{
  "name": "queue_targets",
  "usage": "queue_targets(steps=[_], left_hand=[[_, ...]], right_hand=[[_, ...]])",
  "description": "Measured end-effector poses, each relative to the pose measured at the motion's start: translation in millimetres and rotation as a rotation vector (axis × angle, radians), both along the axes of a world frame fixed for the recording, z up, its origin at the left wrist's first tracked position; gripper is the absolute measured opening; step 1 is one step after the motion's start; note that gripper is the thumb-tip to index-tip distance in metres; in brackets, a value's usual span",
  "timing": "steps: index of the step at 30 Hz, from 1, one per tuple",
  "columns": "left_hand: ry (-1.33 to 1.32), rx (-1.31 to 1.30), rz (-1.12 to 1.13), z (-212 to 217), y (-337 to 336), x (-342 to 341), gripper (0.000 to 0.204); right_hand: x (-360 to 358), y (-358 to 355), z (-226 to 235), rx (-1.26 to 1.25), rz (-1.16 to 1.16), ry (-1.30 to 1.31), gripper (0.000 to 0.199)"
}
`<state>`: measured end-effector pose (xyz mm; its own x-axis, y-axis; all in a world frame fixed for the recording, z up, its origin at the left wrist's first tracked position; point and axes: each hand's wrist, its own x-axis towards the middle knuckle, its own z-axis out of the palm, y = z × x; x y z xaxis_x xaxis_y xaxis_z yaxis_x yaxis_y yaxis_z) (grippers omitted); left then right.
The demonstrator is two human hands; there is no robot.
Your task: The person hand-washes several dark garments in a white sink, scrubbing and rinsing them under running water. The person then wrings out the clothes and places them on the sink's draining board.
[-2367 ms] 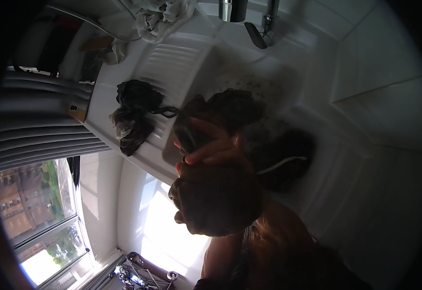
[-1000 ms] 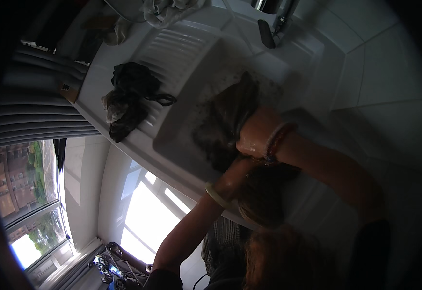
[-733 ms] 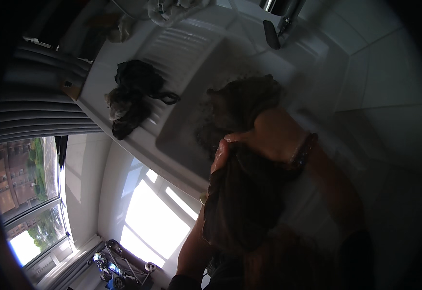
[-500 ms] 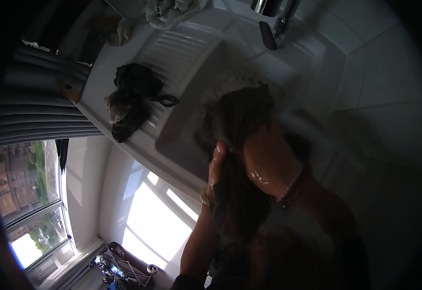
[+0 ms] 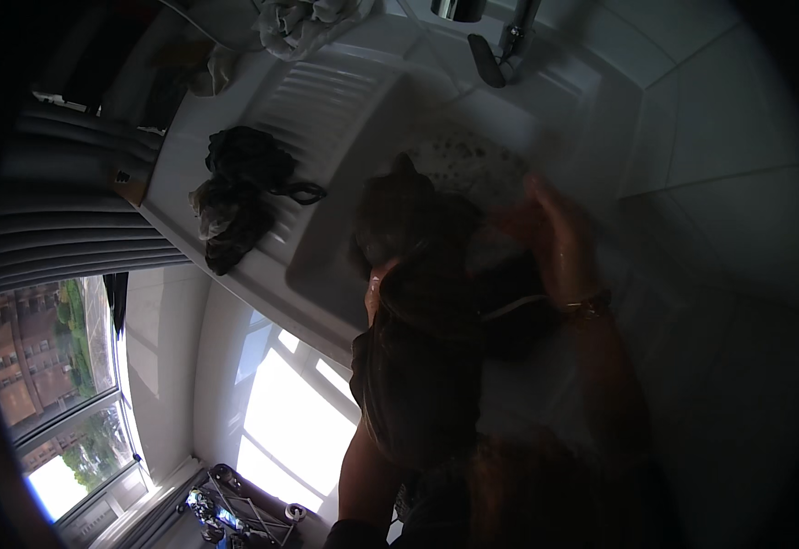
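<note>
A dark, wet garment (image 5: 418, 339) is bunched over the near left part of a white laundry sink (image 5: 326, 252). My left hand (image 5: 377, 288) grips it from the left side, with most of its fingers hidden under the folds. To the right of the garment, my right hand (image 5: 560, 242) is raised off the cloth, fingers stretched out and holding nothing. Below that hand lies more dark cloth (image 5: 514, 306) with a pale stripe or edge. Grey suds and foam (image 5: 464, 156) cover the water beyond the garment.
A ribbed washboard (image 5: 317, 101) is moulded into the sink's left side, with a pile of dark, wet clothes (image 5: 248, 169) on it. Pale cloths (image 5: 313, 23) lie at the far edge. A metal tap (image 5: 507, 55) stands at the back. Tiled wall (image 5: 701, 146) borders the right.
My right hand has let go of the garment and moved up and right, opening. The garment now spreads over my left hand and wrist, which it covers more than before.
</note>
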<state>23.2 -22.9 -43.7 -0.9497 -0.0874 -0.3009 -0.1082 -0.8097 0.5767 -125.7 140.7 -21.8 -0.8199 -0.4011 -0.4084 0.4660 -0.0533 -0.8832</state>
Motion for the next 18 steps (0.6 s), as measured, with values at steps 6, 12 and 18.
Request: queue_targets(steps=[6, 12, 18], left_hand=[[0.049, -0.005, -0.091, -1.8, 5.3, 25.1, 0.05], [-0.005, -0.078, -0.056, 8.0, 10.7, 21.0, 0.05], [-0.033, -0.09, -0.055, -3.1, 14.2, 8.4, 0.051]], right_hand=[[45.0, -28.4, -76.2, -0.534, -0.425, -0.502, 0.043], [62.5, -65.2, -77.3, -1.078, -0.311, -0.584, 0.043], [31.4, -55.5, -57.1, -0.993, -0.079, -0.568, 0.043]])
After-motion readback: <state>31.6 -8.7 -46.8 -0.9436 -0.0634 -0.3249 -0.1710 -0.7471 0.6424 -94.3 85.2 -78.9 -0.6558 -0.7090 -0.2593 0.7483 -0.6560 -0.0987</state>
